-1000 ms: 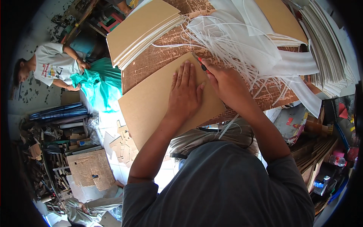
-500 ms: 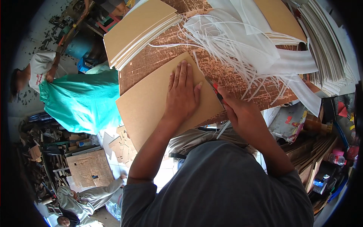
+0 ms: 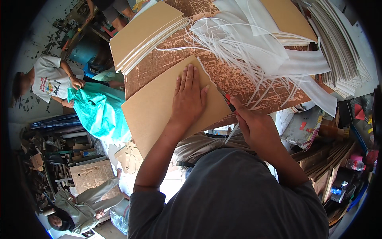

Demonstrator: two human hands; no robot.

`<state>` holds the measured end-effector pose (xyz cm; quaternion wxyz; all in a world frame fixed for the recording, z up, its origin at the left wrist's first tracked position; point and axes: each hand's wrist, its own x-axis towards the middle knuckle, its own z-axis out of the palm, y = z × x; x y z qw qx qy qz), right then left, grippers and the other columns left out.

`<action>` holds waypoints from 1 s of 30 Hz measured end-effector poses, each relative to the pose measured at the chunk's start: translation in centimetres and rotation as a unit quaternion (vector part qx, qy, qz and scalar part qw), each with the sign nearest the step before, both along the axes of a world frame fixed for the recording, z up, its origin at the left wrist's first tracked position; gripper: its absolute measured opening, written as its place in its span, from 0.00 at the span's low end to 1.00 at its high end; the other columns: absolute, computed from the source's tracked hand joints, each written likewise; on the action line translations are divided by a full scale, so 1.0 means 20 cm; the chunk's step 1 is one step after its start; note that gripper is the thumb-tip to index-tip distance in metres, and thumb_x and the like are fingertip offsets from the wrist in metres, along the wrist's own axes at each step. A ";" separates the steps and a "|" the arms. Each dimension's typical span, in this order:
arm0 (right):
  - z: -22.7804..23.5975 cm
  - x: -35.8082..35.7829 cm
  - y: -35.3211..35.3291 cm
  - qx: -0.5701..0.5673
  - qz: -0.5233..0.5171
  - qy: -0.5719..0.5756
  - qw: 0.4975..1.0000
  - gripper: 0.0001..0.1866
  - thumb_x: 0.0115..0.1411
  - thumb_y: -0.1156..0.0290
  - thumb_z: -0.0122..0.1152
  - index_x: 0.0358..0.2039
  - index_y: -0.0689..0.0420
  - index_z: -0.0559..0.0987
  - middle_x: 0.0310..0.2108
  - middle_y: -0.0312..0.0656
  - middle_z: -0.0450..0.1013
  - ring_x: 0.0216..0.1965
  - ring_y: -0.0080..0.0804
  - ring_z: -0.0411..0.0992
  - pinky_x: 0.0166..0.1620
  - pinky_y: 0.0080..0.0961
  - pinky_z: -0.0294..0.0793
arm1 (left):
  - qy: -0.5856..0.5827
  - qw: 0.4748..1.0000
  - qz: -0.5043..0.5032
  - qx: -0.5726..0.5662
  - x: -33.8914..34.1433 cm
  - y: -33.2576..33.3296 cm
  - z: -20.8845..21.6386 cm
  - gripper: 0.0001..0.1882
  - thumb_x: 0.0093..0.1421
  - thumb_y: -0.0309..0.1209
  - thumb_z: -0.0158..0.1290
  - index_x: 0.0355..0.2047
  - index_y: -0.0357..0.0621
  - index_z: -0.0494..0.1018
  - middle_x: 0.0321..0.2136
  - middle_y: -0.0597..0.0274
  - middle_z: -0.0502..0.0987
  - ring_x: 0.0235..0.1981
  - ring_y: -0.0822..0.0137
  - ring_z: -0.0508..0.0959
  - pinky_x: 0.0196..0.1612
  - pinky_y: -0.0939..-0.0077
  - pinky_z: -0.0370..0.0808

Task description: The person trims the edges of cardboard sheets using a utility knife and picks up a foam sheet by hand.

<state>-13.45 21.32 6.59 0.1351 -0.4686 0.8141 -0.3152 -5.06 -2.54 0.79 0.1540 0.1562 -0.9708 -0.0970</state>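
My left hand (image 3: pixel 188 95) lies flat on a brown sheet of board (image 3: pixel 153 105), its fingers stretched toward the far corner and the thumb spread to the right. In my right hand (image 3: pixel 254 121) is a red and black cutter knife (image 3: pixel 228 102). The blade sits at the board's right edge, close to the near right corner. A narrow white strip (image 3: pixel 207 72) runs loosely along that edge, from the far corner down toward the blade.
Stacked brown boards with white layers (image 3: pixel 149 30) stand at the far left of the worn red-brown table (image 3: pixel 153 63). Thin white offcuts (image 3: pixel 234 51) and white sheets (image 3: pixel 274 59) spread across its right side. At the left, a person handles a green sheet (image 3: pixel 99 109); another sits lower left.
My right hand and the knife have shifted slightly toward me along the board's edge. My left hand stays pressed on the board. The person at the left has gathered the green sheet closer.
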 end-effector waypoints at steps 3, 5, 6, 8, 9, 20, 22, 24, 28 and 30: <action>-0.04 -0.02 0.01 -0.019 0.024 0.052 0.998 0.29 0.68 0.73 0.58 0.69 0.60 0.67 0.30 0.55 0.79 0.26 0.54 0.78 0.32 0.51 0.76 | -0.033 0.999 -0.012 0.016 0.07 0.09 0.06 0.36 0.76 0.43 0.44 0.74 0.29 0.53 0.75 0.37 0.54 0.76 0.40 0.53 0.76 0.45 0.51; -0.06 -0.02 0.01 -0.014 0.019 0.055 0.998 0.30 0.68 0.73 0.58 0.70 0.59 0.66 0.31 0.55 0.79 0.27 0.55 0.78 0.32 0.51 0.77 | -0.043 0.998 -0.032 0.032 0.14 0.18 0.10 0.36 0.76 0.42 0.44 0.74 0.30 0.52 0.75 0.37 0.54 0.77 0.40 0.53 0.76 0.44 0.51; -0.06 -0.01 0.01 -0.009 0.020 0.058 0.998 0.31 0.67 0.73 0.58 0.71 0.59 0.65 0.31 0.55 0.80 0.27 0.55 0.78 0.32 0.51 0.77 | -0.054 0.996 -0.045 0.047 0.17 0.22 0.11 0.35 0.76 0.41 0.45 0.74 0.30 0.52 0.75 0.37 0.54 0.77 0.41 0.53 0.76 0.42 0.51; -0.05 0.00 0.01 -0.015 0.017 0.055 0.998 0.32 0.67 0.74 0.58 0.71 0.58 0.65 0.32 0.55 0.80 0.28 0.55 0.78 0.32 0.51 0.77 | -0.055 0.997 -0.040 0.047 0.19 0.28 0.11 0.36 0.75 0.41 0.45 0.74 0.30 0.52 0.75 0.38 0.53 0.77 0.42 0.52 0.76 0.42 0.50; -0.05 0.01 0.01 -0.021 0.018 0.054 0.998 0.33 0.67 0.74 0.58 0.72 0.57 0.64 0.33 0.55 0.80 0.29 0.55 0.78 0.32 0.51 0.77 | -0.054 0.997 -0.032 0.047 0.20 0.30 0.10 0.36 0.75 0.41 0.45 0.74 0.30 0.52 0.75 0.39 0.53 0.77 0.44 0.51 0.76 0.42 0.50; -0.04 0.05 0.17 -0.009 0.027 0.001 1.000 0.35 0.67 0.76 0.58 0.74 0.54 0.62 0.31 0.53 0.78 0.27 0.53 0.77 0.31 0.49 0.75 | -0.079 0.997 0.008 -0.016 0.17 0.34 0.03 0.36 0.75 0.40 0.44 0.74 0.30 0.51 0.76 0.41 0.51 0.79 0.48 0.49 0.77 0.44 0.47; -0.02 0.08 0.20 0.017 0.023 -0.010 1.000 0.36 0.67 0.76 0.58 0.75 0.53 0.61 0.30 0.52 0.77 0.26 0.53 0.77 0.30 0.49 0.75 | -0.080 0.997 0.011 -0.020 0.17 0.35 0.03 0.36 0.75 0.40 0.43 0.74 0.29 0.51 0.76 0.41 0.51 0.79 0.48 0.49 0.77 0.44 0.47; 0.00 0.10 0.24 0.049 0.012 -0.021 0.999 0.38 0.66 0.76 0.58 0.76 0.48 0.59 0.29 0.51 0.76 0.25 0.52 0.77 0.28 0.48 0.75 | -0.078 0.997 0.013 -0.021 0.17 0.35 0.02 0.35 0.75 0.40 0.43 0.74 0.29 0.51 0.76 0.41 0.51 0.78 0.47 0.50 0.77 0.44 0.47; 0.02 0.16 0.30 0.070 0.009 -0.016 0.997 0.41 0.65 0.77 0.59 0.77 0.46 0.57 0.28 0.50 0.76 0.23 0.51 0.76 0.27 0.47 0.75 | -0.073 0.997 0.010 -0.027 0.17 0.35 0.01 0.35 0.75 0.39 0.42 0.74 0.29 0.51 0.76 0.41 0.51 0.78 0.46 0.50 0.77 0.43 0.47; 0.03 0.18 0.34 0.089 0.015 -0.019 0.996 0.44 0.63 0.77 0.60 0.78 0.45 0.55 0.27 0.48 0.75 0.22 0.50 0.76 0.26 0.46 0.75 | -0.069 0.997 0.013 -0.036 0.17 0.35 0.01 0.34 0.76 0.39 0.41 0.74 0.29 0.51 0.76 0.41 0.51 0.78 0.45 0.51 0.77 0.43 0.47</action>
